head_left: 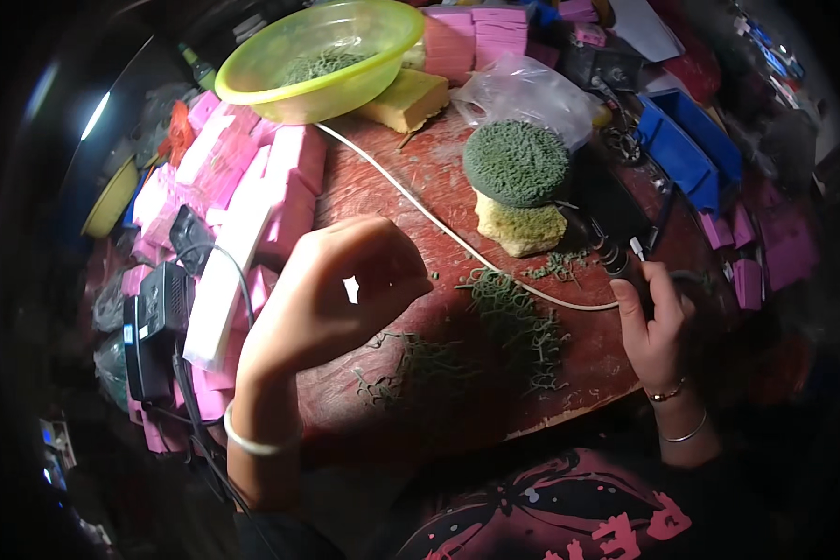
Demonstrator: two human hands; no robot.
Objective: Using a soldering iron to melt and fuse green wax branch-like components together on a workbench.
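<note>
Over the red table (364,201), seen from the head, the left hand (322,299) is curled, fingertips brought close to the thumb; whether they pinch anything, I cannot tell. The right hand (661,327) has its thumb and forefinger slightly apart beside a dark cylindrical thing (612,258); a firm hold cannot be confirmed. The green round mass (518,163) sits on a yellow block (521,229) beyond the hands and looks fully covered, while loose green strands (513,317) lie scattered nearer the person, seemingly unsorted, with more in the yellow bowl (294,105). A white cable (439,222) crosses the workspace as a likely snag; pink blocks (299,159) crowd the left, blue bins (677,145) the right.
</note>
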